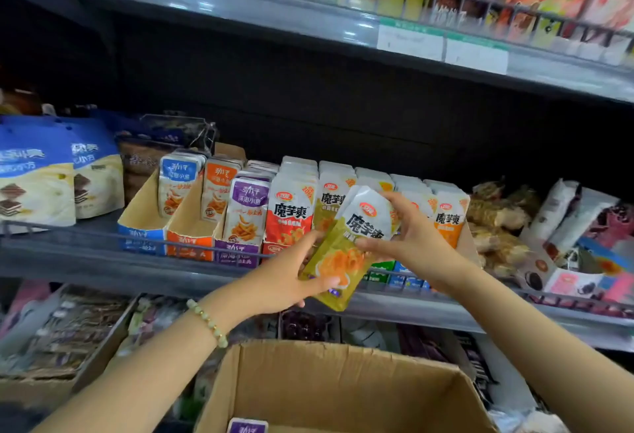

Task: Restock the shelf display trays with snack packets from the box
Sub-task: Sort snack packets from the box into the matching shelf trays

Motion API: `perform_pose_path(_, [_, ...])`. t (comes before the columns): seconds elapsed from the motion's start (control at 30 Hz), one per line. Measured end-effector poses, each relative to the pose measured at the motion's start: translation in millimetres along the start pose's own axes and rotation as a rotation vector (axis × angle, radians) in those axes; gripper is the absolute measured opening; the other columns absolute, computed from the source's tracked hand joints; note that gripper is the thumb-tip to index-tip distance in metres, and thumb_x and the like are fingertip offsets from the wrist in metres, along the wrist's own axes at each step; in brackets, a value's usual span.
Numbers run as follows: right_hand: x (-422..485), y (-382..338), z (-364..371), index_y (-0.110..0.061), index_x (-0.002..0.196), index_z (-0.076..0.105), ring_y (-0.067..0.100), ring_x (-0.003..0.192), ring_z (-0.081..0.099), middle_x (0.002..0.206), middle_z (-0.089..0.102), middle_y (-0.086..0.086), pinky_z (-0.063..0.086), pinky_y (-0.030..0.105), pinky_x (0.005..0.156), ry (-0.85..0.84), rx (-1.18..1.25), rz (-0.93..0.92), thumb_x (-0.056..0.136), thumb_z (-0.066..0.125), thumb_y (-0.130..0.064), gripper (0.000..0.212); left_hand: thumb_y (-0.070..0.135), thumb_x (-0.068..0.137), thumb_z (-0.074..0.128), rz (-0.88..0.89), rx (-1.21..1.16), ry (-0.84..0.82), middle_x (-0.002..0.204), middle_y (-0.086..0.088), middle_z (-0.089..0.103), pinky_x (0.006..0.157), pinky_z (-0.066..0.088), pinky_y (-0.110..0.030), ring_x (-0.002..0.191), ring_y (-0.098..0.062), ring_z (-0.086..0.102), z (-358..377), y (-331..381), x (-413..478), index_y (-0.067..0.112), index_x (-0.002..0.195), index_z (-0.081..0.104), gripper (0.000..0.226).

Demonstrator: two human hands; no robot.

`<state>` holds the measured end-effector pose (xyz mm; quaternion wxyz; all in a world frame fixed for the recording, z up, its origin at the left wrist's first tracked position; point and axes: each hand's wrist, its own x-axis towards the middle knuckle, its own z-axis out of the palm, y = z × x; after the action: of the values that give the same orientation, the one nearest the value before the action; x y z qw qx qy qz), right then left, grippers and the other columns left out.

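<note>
Head camera, the only view. We see both hands meet in front of the middle shelf, sharing one yellow packet [343, 254]. The left hand [291, 275] grips its lower end, thumb across the front and fingers curled behind. The right hand [415, 237] pinches the white upper part, fingertips on the face. The packet leans top-right, clear of the shelf and not yet in any tray.

We judge the two-handed hold is for squaring and aiming: a thin, slippery pouch is easier to stand upright when both ends are steered.

Directly behind it stands the yellow row [331, 203], between the red row [291, 206] and the orange row [449, 216]. That matching slot is the likely target. All three rows stand upright, faces forward, so labels read from the aisle.

To the left, the blue tray [142, 227], orange tray [188, 237] and purple tray [236, 251] have cut-down fronts with packets set back, leaving front gaps.

The cardboard box [343, 391] sits open below the hands, within easy reach. One purple packet [247, 427] shows at its bottom edge; the rest of its contents we cannot see.
</note>
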<state>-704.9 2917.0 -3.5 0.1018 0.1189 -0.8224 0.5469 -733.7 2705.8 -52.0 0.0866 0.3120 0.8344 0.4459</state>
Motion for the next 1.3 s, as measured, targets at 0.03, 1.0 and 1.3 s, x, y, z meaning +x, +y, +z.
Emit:
perform_pose_path(0.03, [7.0, -1.9, -5.7, -0.028, 0.115, 0.052, 0.015, 0.087, 0.071, 0.1, 0.069, -0.002, 0.059, 0.028, 0.065, 0.059, 0.0, -0.024, 0.074, 0.077, 0.0, 0.055, 0.047, 0.09, 0.056, 0.022, 0.089, 0.087, 0.113, 0.016, 0.052, 0.072, 0.056, -0.031, 0.081, -0.003, 0.06, -5.9, 0.9, 4.3, 0.039, 0.129, 0.03, 0.048])
perform_pose_path(1.0, [112.4, 53.5, 16.8, -0.027, 0.149, 0.028, 0.015, 0.144, 0.022, 0.156, 0.027, -0.004, 0.018, 0.026, 0.116, 0.093, -0.869, -0.222, 0.079, 0.077, -0.021, 0.085, 0.052, 0.083, 0.058, 0.208, 0.529, 0.351, 0.078, 0.019, 0.043, 0.058, 0.028, -0.012, 0.079, -0.001, 0.048, -15.0, -49.9, 60.9, 0.039, 0.095, 0.07, 0.021])
perform_pose_path(1.3, [100.5, 43.4, 7.4, -0.03, 0.151, 0.024, 0.014, 0.144, 0.024, 0.159, 0.02, -0.008, 0.026, 0.031, 0.115, 0.081, -0.823, -0.227, 0.087, 0.069, -0.029, 0.079, 0.056, 0.087, 0.05, 0.149, 0.456, 0.297, 0.117, 0.021, 0.049, 0.092, 0.043, -0.022, 0.11, 0.003, 0.045, -7.7, -45.8, 37.5, 0.04, 0.125, 0.054, 0.041])
